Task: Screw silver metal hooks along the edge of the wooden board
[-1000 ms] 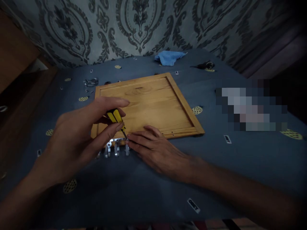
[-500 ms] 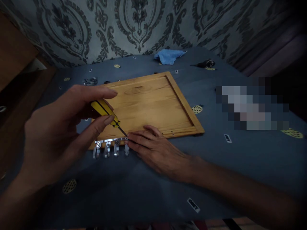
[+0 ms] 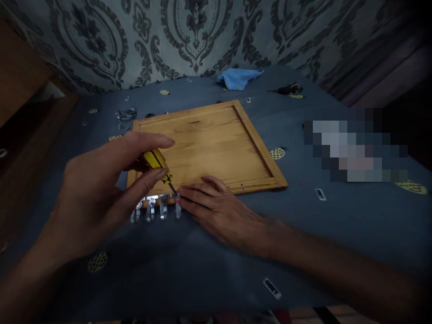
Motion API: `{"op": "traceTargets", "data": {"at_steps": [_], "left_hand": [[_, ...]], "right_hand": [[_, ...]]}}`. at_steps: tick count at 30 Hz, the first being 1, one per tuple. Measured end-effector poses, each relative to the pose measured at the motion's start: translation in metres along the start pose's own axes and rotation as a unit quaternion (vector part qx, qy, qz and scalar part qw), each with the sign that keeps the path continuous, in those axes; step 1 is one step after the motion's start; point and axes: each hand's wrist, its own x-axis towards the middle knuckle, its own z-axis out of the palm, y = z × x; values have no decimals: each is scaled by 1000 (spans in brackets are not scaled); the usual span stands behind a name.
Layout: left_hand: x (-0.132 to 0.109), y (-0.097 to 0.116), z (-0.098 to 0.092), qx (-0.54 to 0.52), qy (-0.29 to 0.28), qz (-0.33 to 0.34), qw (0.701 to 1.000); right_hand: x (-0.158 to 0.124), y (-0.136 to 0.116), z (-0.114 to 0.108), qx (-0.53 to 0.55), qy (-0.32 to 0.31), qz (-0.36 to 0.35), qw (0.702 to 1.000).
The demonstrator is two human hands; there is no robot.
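A yellow and black screwdriver (image 3: 155, 161) is pinched between the thumb and fingers of my left hand (image 3: 101, 193), its shaft slanting down to the right. Its tip meets the right end of a metal hook rail (image 3: 155, 198), close to a screw. Several silver hooks hang from this rail along the near edge of a framed wooden board (image 3: 209, 144). My right hand (image 3: 222, 211) lies flat with fingers stretched out, fingertips on the rail's right end and the board's edge. The very tip of the screwdriver is partly hidden by those fingertips.
The board rests on a dark blue patterned cloth (image 3: 236, 274). Small metal pieces (image 3: 126, 114) lie behind it at the left. Farther back are a blue rag (image 3: 239, 79) and a dark tangled item (image 3: 288, 89). A blurred-out object (image 3: 354, 150) is at the right.
My left hand has moved right and slightly down with the screwdriver, whose handle now stands a bit steeper. My right hand, the board and the rail stay put.
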Motion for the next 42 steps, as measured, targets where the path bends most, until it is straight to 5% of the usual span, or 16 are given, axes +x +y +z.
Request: {"op": "traceTargets", "data": {"at_steps": [9,17,25,29,35,42], "left_hand": [[1,10,0,18,-30,-38,999],[3,4,2,83,-15,32,996],[0,13,5,-80,22,-55,995],[3,12,2,-68,3,-96,993],[4,8,3,26,-10,-19,999],[1,6,1,-44,20,-44,998]], "right_hand": [[0,-2,-4,2,-11,6,1000],[1,-1,-1,-5,-2,2,1000],[0,0,-2,-4,3,-5,1000],[0,0,-2,-2,-8,2,1000],[1,-1,-2,2,-12,6,1000],[0,-1,-2,0,-13,6,1000]]}}
